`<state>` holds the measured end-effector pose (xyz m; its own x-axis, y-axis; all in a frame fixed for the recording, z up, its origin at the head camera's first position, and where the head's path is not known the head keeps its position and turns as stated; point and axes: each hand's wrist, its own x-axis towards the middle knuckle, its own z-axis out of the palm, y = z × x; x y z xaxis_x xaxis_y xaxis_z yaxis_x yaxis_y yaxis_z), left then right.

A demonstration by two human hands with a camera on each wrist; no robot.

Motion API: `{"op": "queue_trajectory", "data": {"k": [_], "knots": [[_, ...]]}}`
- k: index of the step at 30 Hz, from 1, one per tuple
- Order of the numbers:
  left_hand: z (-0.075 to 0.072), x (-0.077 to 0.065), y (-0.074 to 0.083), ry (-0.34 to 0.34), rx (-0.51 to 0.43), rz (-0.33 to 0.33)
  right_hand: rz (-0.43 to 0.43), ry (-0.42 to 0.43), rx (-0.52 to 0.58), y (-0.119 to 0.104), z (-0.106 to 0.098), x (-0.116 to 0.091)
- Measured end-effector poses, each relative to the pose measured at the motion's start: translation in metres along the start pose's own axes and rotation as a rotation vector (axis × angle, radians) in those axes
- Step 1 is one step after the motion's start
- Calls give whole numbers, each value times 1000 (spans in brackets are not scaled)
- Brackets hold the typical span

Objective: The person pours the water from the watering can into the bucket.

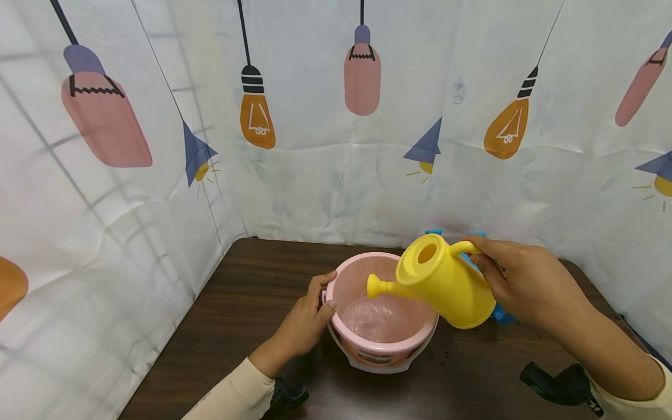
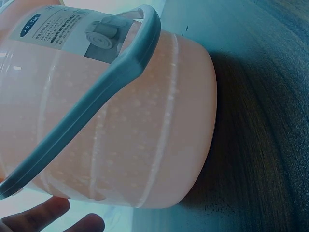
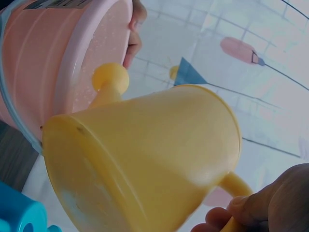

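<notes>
A pink bucket (image 1: 378, 347) stands upright on the dark table, with water (image 1: 375, 318) and droplets inside. My left hand (image 1: 304, 318) grips its left rim, thumb on the near side and fingers round the outside. In the left wrist view the bucket's wall (image 2: 111, 145) bears a printed label (image 2: 72, 31), and its handle (image 2: 96, 96) hangs down across the side. My right hand (image 1: 530, 280) holds a yellow watering can (image 1: 451, 286) by its handle. The can is tilted, its spout (image 1: 375, 286) over the bucket's opening. In the right wrist view fingers curl round the can's handle (image 3: 234, 183).
A blue plastic object (image 1: 504, 315) stands behind the watering can, mostly hidden; part of the blue object (image 3: 21, 208) shows in the right wrist view. The wood-grain table (image 1: 226, 326) meets a hanging white sheet (image 1: 325, 192) printed with lamps at back and left.
</notes>
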<state>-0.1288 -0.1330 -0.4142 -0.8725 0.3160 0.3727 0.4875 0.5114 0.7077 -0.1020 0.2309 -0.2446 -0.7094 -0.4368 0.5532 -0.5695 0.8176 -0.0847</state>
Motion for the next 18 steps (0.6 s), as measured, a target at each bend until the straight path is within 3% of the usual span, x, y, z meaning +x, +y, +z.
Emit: {"op": "queue_trajectory", "data": {"k": [12,18], "knots": [[0,-1,-3,5,-12,39,-9,9,-1,0,1,1],[0,0,-1,-2,-13,10,-6,5,1,0,1,0]]}}
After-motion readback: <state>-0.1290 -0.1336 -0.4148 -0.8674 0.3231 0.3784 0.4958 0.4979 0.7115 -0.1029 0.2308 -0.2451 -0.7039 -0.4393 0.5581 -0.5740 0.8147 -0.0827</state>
